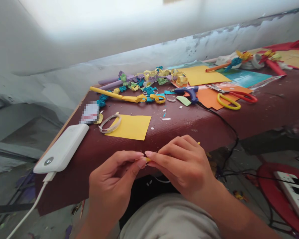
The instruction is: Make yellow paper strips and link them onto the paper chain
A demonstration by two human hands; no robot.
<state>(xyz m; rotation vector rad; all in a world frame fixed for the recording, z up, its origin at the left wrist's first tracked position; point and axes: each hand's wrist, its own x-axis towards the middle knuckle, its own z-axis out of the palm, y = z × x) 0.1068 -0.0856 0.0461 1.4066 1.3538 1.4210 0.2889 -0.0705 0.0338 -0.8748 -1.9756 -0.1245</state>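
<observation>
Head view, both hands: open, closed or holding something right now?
Left hand: closed, pinching a small yellow piece.
Right hand: closed, its fingertips on the same yellow piece.

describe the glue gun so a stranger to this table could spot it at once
On the dark red table, look beyond the right hand to the orange paper. The glue gun lies at that paper's left end, left of the scissors. Unlike them, it is dark blue and trails a black cord.
</observation>
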